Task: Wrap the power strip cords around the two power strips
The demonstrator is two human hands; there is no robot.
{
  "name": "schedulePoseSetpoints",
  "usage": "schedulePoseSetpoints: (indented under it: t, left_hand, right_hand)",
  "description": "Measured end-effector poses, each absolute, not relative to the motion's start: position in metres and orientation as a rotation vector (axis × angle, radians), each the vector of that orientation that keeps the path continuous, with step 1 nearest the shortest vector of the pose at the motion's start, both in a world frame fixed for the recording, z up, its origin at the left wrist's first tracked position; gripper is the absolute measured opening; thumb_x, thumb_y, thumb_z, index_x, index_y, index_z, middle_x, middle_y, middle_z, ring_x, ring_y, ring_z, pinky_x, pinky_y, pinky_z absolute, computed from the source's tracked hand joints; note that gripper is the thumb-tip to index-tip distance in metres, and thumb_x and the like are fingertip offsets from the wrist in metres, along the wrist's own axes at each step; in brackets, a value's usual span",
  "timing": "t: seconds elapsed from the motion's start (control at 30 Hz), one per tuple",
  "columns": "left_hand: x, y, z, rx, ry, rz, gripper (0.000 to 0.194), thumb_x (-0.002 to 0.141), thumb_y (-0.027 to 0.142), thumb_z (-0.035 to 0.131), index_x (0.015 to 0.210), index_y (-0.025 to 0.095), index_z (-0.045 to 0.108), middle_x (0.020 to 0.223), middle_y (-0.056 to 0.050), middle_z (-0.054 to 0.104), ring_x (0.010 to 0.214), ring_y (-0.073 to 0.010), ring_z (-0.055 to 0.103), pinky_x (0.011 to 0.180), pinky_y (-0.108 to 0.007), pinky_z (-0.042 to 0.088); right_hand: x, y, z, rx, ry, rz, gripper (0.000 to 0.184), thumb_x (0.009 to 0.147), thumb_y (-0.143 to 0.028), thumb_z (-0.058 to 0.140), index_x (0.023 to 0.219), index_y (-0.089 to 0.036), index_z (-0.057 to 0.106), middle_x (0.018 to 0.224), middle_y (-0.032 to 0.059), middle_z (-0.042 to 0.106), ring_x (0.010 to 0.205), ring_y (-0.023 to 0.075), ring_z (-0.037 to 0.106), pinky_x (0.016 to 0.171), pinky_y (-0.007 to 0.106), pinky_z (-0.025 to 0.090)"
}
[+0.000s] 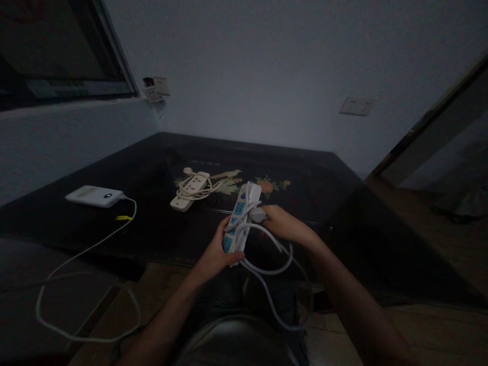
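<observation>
My left hand [220,252] is closed around the lower end of a white power strip [254,190] with blue sockets, its thumb across the near end. The strip is tilted, held over the front edge of the dark table. In my right hand [278,222] is the strip's grey-white plug [257,214], gripped beside the strip. A white cord [272,272] wraps partly over the strip, and loose loops hang below it near my lap. Just beyond lies a second, cream power strip [183,204] with its cord wound around it.
A white power bank-like box [91,196] lies at the table's left, its cable [82,252] with a yellow tag drooping over the edge. The black table [335,198] has a bird-and-flower print. Wall sockets [357,105] are at the right and back left.
</observation>
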State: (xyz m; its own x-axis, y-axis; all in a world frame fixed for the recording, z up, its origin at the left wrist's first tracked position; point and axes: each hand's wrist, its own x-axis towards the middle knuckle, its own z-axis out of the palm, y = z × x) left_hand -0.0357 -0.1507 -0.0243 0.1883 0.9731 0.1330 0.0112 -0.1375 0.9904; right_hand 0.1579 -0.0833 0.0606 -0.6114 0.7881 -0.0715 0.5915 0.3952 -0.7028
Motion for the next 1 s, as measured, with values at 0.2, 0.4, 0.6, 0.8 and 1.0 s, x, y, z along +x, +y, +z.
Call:
schedulePoseSetpoints:
  t: [0.2,0.4,0.6,0.8,1.0]
  left_hand:
    - [-0.037,-0.149,-0.018,1.468,1.157,1.119,0.067,0.07,0.035,0.068,0.126,0.017,0.037,0.125,-0.012,0.054,0.117,-0.0259,0.052,0.103,-0.039,0.038]
    - [-0.036,-0.151,-0.014,1.533,1.116,1.183,0.065,0.07,0.035,0.067,0.125,0.017,0.038,0.126,-0.012,0.054,0.119,-0.0264,0.05,0.104,-0.038,0.037]
    - [-0.037,-0.153,-0.022,1.388,1.166,1.297,0.065,0.071,0.041,0.066,0.126,0.017,0.041,0.129,-0.011,0.052,0.124,-0.0272,0.047,0.108,-0.038,0.032]
    - [-0.056,-0.141,-0.039,1.129,1.263,1.514,0.061,0.076,0.046,0.062,0.129,0.021,0.045,0.136,-0.008,0.049,0.127,-0.0252,0.045,0.106,-0.034,0.034]
    - [-0.066,-0.138,-0.043,1.054,1.226,1.551,0.063,0.073,0.044,0.066,0.128,0.019,0.047,0.135,-0.01,0.051,0.126,-0.0279,0.045,0.103,-0.037,0.037]
  right_hand:
    - [0.155,-0.08,0.058,-1.123,-2.457,0.884,0.028,0.069,0.0,0.041,0.078,-0.016,0.062,0.079,0.0035,0.069,0.076,0.0161,0.064,0.07,0.026,0.05]
    - [0.166,-0.079,0.065,-0.977,-2.458,0.878,0.036,0.065,0.002,0.04,0.088,-0.016,0.062,0.096,0.0053,0.068,0.091,0.0179,0.062,0.084,0.03,0.047]
    - [0.189,-0.078,0.073,-0.919,-2.328,0.908,0.027,0.072,-0.006,0.045,0.088,-0.018,0.063,0.101,0.0055,0.068,0.098,0.0194,0.061,0.092,0.035,0.044]
    - [0.233,-0.091,0.086,-1.175,-2.08,0.935,0.028,0.085,-0.042,0.055,0.092,-0.019,0.07,0.098,0.0065,0.071,0.096,0.0217,0.063,0.09,0.037,0.046]
    - [0.282,-0.11,0.073,-1.211,-1.677,1.025,0.049,0.084,-0.062,0.049,0.069,-0.018,0.065,0.083,0.008,0.072,0.053,0.0124,0.057,0.043,0.023,0.039]
